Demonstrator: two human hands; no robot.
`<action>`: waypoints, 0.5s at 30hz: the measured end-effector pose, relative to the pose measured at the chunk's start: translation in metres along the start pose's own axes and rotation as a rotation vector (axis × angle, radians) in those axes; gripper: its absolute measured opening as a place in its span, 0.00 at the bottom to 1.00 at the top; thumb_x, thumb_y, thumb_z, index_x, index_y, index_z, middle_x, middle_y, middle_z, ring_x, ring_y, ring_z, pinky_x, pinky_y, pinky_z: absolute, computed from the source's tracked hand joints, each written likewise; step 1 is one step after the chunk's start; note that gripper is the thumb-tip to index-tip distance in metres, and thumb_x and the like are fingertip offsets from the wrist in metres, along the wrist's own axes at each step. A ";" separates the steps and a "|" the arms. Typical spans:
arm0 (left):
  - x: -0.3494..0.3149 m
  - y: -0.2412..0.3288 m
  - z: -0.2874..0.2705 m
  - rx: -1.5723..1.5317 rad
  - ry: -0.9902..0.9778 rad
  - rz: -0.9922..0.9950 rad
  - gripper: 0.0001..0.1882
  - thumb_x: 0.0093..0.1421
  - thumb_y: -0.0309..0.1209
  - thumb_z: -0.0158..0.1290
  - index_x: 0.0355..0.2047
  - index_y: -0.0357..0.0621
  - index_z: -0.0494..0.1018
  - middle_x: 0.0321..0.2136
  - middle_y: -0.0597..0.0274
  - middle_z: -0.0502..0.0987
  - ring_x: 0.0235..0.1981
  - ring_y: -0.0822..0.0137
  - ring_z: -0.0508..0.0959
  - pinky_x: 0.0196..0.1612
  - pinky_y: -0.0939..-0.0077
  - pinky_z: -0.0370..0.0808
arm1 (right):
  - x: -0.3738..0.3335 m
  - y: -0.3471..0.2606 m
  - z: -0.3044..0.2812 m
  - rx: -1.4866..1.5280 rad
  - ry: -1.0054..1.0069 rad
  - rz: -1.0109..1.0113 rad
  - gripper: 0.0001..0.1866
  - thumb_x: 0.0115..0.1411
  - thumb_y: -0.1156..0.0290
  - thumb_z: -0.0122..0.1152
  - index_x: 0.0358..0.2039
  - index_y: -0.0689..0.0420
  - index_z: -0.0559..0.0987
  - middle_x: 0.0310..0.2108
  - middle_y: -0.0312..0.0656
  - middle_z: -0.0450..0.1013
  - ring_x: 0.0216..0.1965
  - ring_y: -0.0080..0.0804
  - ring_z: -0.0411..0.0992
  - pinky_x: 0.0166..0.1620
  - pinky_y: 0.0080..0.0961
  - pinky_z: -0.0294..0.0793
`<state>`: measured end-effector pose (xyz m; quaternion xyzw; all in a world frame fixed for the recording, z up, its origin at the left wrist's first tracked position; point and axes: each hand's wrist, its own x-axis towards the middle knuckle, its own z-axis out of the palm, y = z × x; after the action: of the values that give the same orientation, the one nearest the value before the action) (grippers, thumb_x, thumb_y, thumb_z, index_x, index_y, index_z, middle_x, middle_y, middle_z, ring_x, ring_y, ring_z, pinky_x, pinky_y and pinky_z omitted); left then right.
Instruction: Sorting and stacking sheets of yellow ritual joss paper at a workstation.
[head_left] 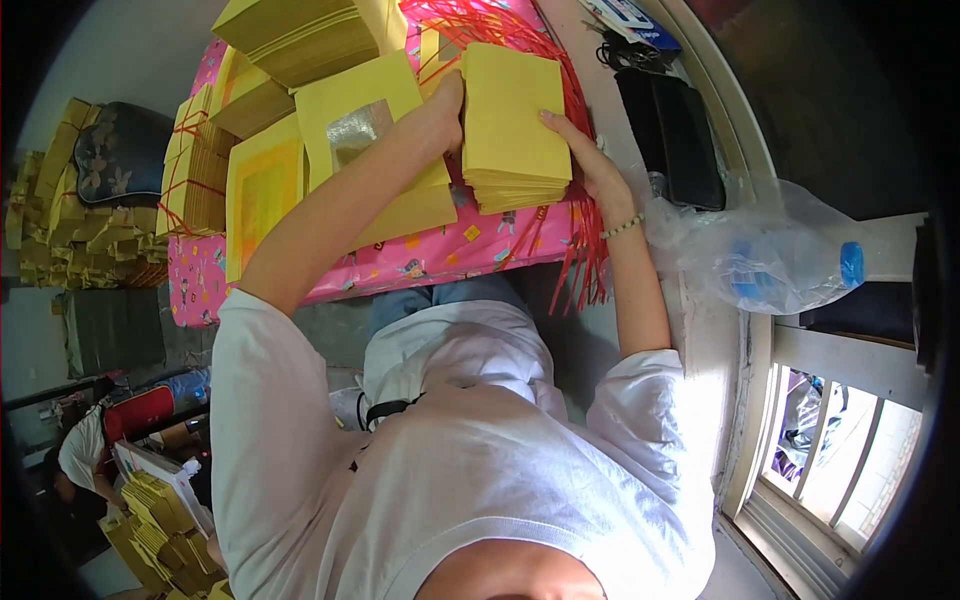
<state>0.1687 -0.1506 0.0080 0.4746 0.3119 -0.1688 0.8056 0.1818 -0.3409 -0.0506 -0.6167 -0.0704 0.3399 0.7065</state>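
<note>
A thick stack of yellow paper (515, 120) stands at the near right part of a table with a pink patterned cover (430, 252). My left hand (447, 112) grips its left side, most of the fingers hidden behind it. On the right side my right hand (592, 168) holds it, thumb on the front face and the other fingers out of sight. Just left of it lie yellow sheets with a silver square (358, 132), partly covered by my left forearm. Red strings (585, 240) hang over the table's right edge, beside my right wrist.
Tall yellow paper stacks (300, 40) and a red-tied bundle (193, 170) occupy the table's left. Along the right ledge are a black case (685, 140) and a clear plastic bag (775, 255) with blue-capped bottles. Another person (85, 450) is at lower left near more yellow paper (165, 525).
</note>
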 end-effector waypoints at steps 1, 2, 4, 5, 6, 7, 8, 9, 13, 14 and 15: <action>0.001 -0.002 0.001 0.002 0.000 -0.003 0.31 0.65 0.54 0.31 0.53 0.43 0.67 0.49 0.53 0.73 0.48 0.58 0.74 0.49 0.56 0.71 | 0.000 0.003 -0.002 0.048 -0.005 -0.013 0.36 0.55 0.46 0.60 0.56 0.59 0.69 0.53 0.42 0.68 0.55 0.30 0.64 0.58 0.25 0.59; 0.003 -0.003 0.001 0.002 -0.009 -0.028 0.31 0.65 0.54 0.32 0.52 0.44 0.68 0.49 0.54 0.73 0.47 0.58 0.75 0.48 0.56 0.72 | 0.000 0.006 -0.005 0.095 -0.011 -0.025 0.35 0.55 0.47 0.61 0.55 0.59 0.69 0.53 0.42 0.68 0.54 0.30 0.64 0.57 0.25 0.60; 0.008 -0.007 -0.004 -0.003 -0.009 -0.050 0.31 0.64 0.54 0.32 0.52 0.44 0.69 0.48 0.54 0.74 0.46 0.59 0.76 0.47 0.56 0.73 | 0.001 0.007 -0.004 0.126 -0.005 -0.029 0.35 0.54 0.48 0.62 0.55 0.60 0.69 0.52 0.42 0.69 0.53 0.30 0.65 0.56 0.24 0.62; 0.012 -0.011 -0.005 -0.036 -0.056 -0.025 0.33 0.65 0.55 0.26 0.53 0.44 0.67 0.50 0.53 0.72 0.50 0.56 0.73 0.51 0.53 0.70 | 0.001 0.007 -0.004 0.155 0.003 -0.034 0.35 0.54 0.48 0.62 0.54 0.60 0.69 0.51 0.42 0.69 0.52 0.29 0.66 0.54 0.24 0.63; 0.011 -0.013 -0.002 -0.068 -0.106 -0.001 0.36 0.65 0.56 0.19 0.55 0.43 0.65 0.52 0.52 0.70 0.54 0.54 0.70 0.54 0.50 0.67 | -0.001 0.007 -0.007 0.155 0.001 -0.031 0.35 0.54 0.48 0.62 0.54 0.60 0.69 0.51 0.42 0.69 0.52 0.29 0.66 0.54 0.24 0.63; 0.010 -0.017 0.001 -0.072 -0.103 -0.001 0.36 0.65 0.56 0.19 0.55 0.43 0.65 0.52 0.52 0.70 0.54 0.54 0.70 0.54 0.50 0.67 | -0.003 0.007 -0.011 0.169 0.004 -0.009 0.34 0.54 0.49 0.62 0.54 0.61 0.70 0.50 0.43 0.69 0.51 0.29 0.67 0.53 0.23 0.65; 0.008 -0.023 0.005 -0.119 -0.070 -0.006 0.35 0.65 0.56 0.24 0.55 0.44 0.66 0.52 0.52 0.70 0.52 0.54 0.72 0.53 0.51 0.68 | -0.004 0.007 -0.015 0.182 0.007 0.014 0.34 0.54 0.50 0.62 0.53 0.62 0.70 0.50 0.43 0.70 0.50 0.28 0.68 0.52 0.23 0.66; 0.003 -0.028 0.012 -0.164 -0.041 -0.013 0.33 0.64 0.56 0.28 0.54 0.44 0.67 0.52 0.52 0.71 0.50 0.54 0.73 0.51 0.51 0.69 | -0.005 0.011 -0.020 0.214 0.019 -0.009 0.33 0.55 0.51 0.62 0.53 0.62 0.70 0.49 0.43 0.71 0.49 0.28 0.69 0.51 0.23 0.67; -0.026 -0.037 0.025 -0.329 0.060 -0.034 0.39 0.63 0.59 0.23 0.58 0.42 0.62 0.56 0.50 0.66 0.55 0.50 0.67 0.57 0.49 0.63 | -0.008 0.014 -0.026 0.193 0.063 -0.013 0.33 0.54 0.51 0.62 0.53 0.62 0.70 0.48 0.43 0.71 0.49 0.28 0.69 0.51 0.23 0.67; -0.028 -0.044 0.022 -0.331 0.058 -0.036 0.39 0.63 0.59 0.23 0.58 0.42 0.62 0.56 0.50 0.66 0.55 0.50 0.67 0.57 0.49 0.63 | -0.006 0.017 -0.030 0.186 0.066 -0.005 0.33 0.54 0.51 0.63 0.53 0.62 0.70 0.48 0.43 0.71 0.49 0.28 0.69 0.51 0.23 0.67; -0.027 -0.052 0.016 -0.414 0.003 -0.026 0.39 0.64 0.60 0.22 0.59 0.43 0.61 0.57 0.51 0.66 0.56 0.51 0.68 0.57 0.49 0.64 | -0.004 0.016 -0.031 0.175 0.063 -0.002 0.33 0.54 0.51 0.63 0.53 0.62 0.70 0.48 0.43 0.71 0.49 0.28 0.69 0.51 0.23 0.67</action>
<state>0.1239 -0.1909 -0.0027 0.2952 0.3471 -0.1110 0.8832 0.1885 -0.3684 -0.0713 -0.5629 -0.0187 0.3244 0.7600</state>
